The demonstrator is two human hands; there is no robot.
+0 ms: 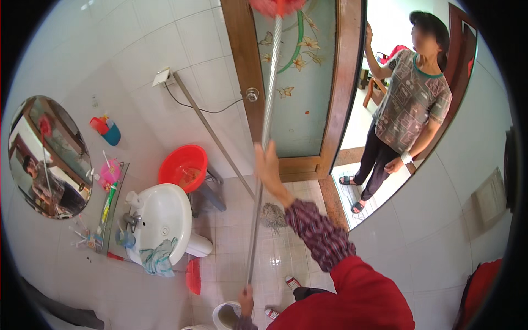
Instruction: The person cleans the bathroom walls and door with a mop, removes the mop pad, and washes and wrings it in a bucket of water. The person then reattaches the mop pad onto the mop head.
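A long metal pole (270, 88) with a fluffy red duster or mop head (277, 6) rises before the frosted glass door (301, 123). My right hand (270, 171) holds the pole around its middle, thumb and fingers on either side of it. Lower down, my left hand (246, 301) grips the pole near its bottom end, above a white bucket (215, 317) of murky liquid. The red head is cut off by the top edge, so whether it touches the door cannot be told. An oval mirror (49, 156) reflects the pole and head.
Another person (412, 103) stands in the doorway at right, one hand on its frame. A white washbasin (181, 243), with a cloth (159, 258) over its rim, and a red basin (165, 167) are at left. A string mop (273, 216) and a red brush head (193, 276) lie on the floor.
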